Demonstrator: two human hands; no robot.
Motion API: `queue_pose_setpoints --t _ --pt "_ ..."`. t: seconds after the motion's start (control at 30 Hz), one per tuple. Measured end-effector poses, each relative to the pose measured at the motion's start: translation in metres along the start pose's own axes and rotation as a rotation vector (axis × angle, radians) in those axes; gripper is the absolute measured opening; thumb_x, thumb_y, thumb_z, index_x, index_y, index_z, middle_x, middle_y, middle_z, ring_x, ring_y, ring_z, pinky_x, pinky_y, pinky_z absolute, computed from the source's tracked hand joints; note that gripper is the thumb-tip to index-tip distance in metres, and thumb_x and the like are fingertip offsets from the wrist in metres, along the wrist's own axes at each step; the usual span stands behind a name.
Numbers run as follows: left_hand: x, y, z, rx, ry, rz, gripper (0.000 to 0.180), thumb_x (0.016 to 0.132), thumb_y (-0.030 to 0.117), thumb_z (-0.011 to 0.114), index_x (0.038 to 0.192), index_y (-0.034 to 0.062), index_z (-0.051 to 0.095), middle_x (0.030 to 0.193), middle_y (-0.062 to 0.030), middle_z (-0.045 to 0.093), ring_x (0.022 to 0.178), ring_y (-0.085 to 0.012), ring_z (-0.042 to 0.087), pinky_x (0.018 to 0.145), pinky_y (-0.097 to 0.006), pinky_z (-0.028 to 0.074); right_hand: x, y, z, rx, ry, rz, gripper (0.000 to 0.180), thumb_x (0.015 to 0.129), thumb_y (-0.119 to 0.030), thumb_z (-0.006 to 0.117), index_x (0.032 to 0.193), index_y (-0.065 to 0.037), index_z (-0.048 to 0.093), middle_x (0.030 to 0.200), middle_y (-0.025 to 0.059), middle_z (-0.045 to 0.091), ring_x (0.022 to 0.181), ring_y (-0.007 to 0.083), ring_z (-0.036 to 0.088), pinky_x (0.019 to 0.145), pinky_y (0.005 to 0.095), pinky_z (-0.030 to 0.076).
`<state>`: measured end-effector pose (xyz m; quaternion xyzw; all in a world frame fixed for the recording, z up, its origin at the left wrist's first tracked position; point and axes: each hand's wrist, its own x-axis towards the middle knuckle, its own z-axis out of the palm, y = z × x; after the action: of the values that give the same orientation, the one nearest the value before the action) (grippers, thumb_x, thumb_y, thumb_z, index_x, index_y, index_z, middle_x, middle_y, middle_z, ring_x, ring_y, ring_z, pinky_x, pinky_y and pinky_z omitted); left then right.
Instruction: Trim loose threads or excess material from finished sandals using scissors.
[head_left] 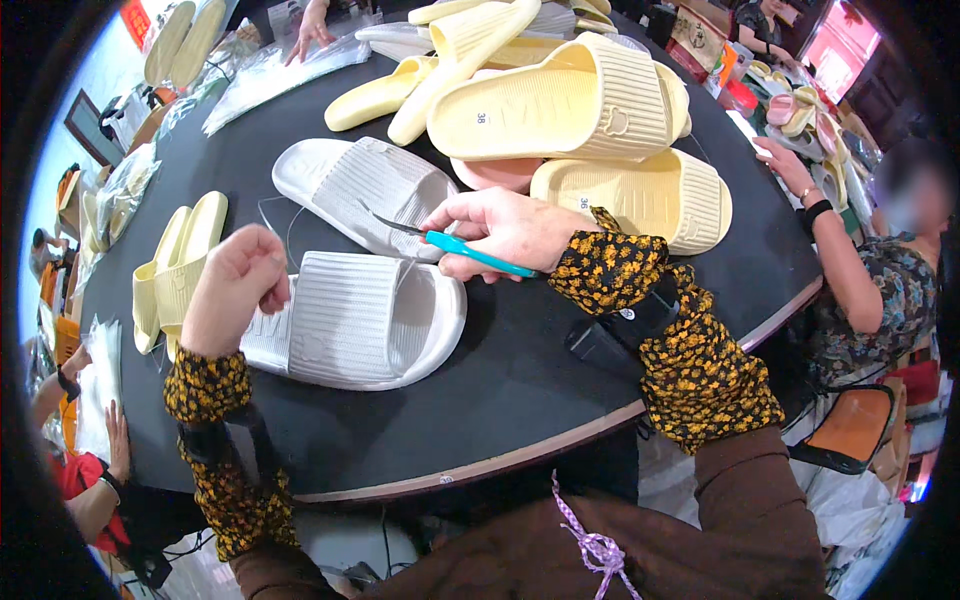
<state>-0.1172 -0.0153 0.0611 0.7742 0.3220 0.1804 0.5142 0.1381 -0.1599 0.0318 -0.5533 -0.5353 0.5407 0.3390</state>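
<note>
My right hand [510, 232] grips a slim tool with a turquoise handle [478, 255] and a thin, curved, pointed metal tip. The tip lies over a light grey slide slipper [340, 180]. A second, whiter slide slipper [350, 325] sits nearer me, toe and strap to the left of its open heel. Over its left end my left hand [235, 290] is closed, fingers curled; whatever they may pinch is hidden. A thin thread-like line [290, 235] loops between that hand and the grey slipper. Just left of the hand rests a pair of pale yellow slippers [180, 260].
Yellow slippers [560, 105] are heaped at the back of the dark round table [560, 370], with a pink one [495, 172] underneath. Clear plastic bags [285, 80] lie at the far left. Co-workers' hands reach in at the far side, left and right [785, 165].
</note>
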Motion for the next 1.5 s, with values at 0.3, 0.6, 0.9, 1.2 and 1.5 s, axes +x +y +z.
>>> queue_pose_setpoints --t 0.3,0.6,0.9,1.2,1.5 --pt "-0.034 -0.032 0.002 0.057 0.024 -0.066 0.005 0.085 0.004 0.047 0.085 0.0009 0.051 0.062 0.0012 0.05 0.049 -0.005 0.048 0.043 -0.018 0.039 -0.001 -0.001 0.002 -0.026 0.006 -0.016 0.05 0.076 -0.021 0.066 0.118 -0.002 0.046 0.081 0.0011 0.059 0.055 0.0051 0.05 0.046 0.0185 0.04" --pt "-0.05 -0.025 -0.005 -0.174 0.178 -0.148 0.008 0.086 0.009 0.05 0.09 0.0019 0.05 0.06 0.0039 0.045 0.047 -0.0019 0.038 0.04 -0.015 0.029 -0.006 -0.003 0.003 0.0 0.009 -0.165 0.05 0.074 -0.02 0.064 0.117 -0.003 0.046 0.079 0.0024 0.061 0.058 0.0058 0.052 0.05 0.0189 0.042" --pt "-0.054 -0.032 0.001 -0.224 0.245 -0.125 0.017 0.084 0.007 0.05 0.099 -0.0005 0.049 0.063 0.0029 0.048 0.052 -0.0014 0.04 0.045 -0.015 0.029 0.0 0.005 0.007 -0.04 -0.037 -0.269 0.049 0.075 -0.01 0.065 0.117 0.003 0.043 0.081 0.0032 0.059 0.07 0.0072 0.053 0.063 0.0219 0.045" --pt "-0.017 -0.023 -0.01 -0.229 0.189 -0.226 0.034 0.086 0.007 0.05 0.115 -0.0094 0.044 0.071 -0.0021 0.052 0.06 -0.0067 0.05 0.054 -0.019 0.041 0.0 0.001 0.014 -0.147 -0.063 -0.197 0.045 0.075 -0.011 0.065 0.113 0.003 0.047 0.081 0.002 0.058 0.073 0.0062 0.052 0.068 0.0217 0.044" --pt "-0.005 -0.035 -0.019 -0.377 0.004 -0.232 0.016 0.087 0.014 0.055 0.09 -0.0014 0.057 0.075 -0.0039 0.058 0.062 -0.0071 0.055 0.057 -0.019 0.047 -0.002 -0.001 0.015 -0.196 -0.066 -0.175 0.043 0.075 -0.011 0.065 0.112 0.001 0.048 0.075 0.0 0.057 0.068 0.0056 0.051 0.062 0.0211 0.043"
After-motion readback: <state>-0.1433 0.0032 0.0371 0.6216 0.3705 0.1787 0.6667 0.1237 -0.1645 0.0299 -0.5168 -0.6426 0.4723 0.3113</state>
